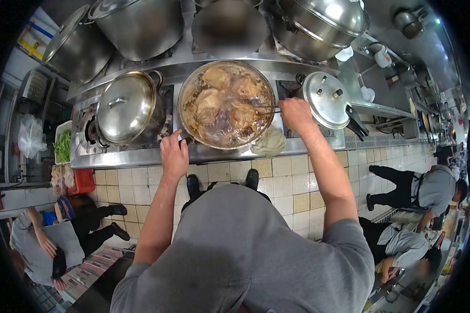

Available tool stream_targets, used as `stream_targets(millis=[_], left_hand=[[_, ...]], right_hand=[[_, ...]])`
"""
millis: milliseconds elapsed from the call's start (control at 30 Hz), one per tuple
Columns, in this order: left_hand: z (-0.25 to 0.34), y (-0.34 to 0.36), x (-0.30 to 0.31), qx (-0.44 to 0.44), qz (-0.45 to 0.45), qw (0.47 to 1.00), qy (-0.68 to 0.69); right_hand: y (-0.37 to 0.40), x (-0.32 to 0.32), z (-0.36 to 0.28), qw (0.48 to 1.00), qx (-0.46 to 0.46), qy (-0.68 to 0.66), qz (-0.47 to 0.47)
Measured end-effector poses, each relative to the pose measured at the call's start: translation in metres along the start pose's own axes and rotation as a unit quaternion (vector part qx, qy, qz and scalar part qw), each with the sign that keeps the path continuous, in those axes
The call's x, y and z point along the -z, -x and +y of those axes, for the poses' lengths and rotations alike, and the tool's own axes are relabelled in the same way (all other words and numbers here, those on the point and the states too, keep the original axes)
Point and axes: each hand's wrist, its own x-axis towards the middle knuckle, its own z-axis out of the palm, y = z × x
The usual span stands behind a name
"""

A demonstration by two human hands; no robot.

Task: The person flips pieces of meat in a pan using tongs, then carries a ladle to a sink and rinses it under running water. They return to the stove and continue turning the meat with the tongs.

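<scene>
A wide steel pot (189, 88) full of brown broth and pale pieces of meat (210, 100) sits on the stove in front of me. My right hand (295, 115) is closed on a thin metal utensil (263, 109) whose tip reaches into the pot from the right. My left hand (174, 154) rests flat, fingers apart, on the steel counter edge (141, 156) just below the pot's left rim. A crumpled cloth (270, 143) lies by the pot's lower right rim.
A lidded steel pot (124, 107) stands to the left, a pressure cooker (329, 99) to the right, and large pots (141, 23) at the back. Greens in a tray (62, 146) lie far left. People crouch or bend at the left (42, 245) and right (428, 190).
</scene>
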Motion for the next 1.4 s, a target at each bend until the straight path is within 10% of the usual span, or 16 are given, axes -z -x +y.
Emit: stream_targets(millis=[267, 933, 1400], left_hand=[[-0.001, 0.000, -0.001, -0.005, 0.009, 1.000, -0.003], [0.001, 0.000, 0.001, 0.004, 0.006, 1.000, 0.006], [0.002, 0.000, 0.002, 0.024, -0.008, 1.000, -0.002]], right_hand=[[-0.003, 0.013, -0.025, 0.991, 0.007, -0.008, -0.135], [0.022, -0.001, -0.087, 0.984, 0.026, -0.129, -0.120], [-0.063, 0.022, 0.018, 0.987, -0.148, -0.029, -0.059]])
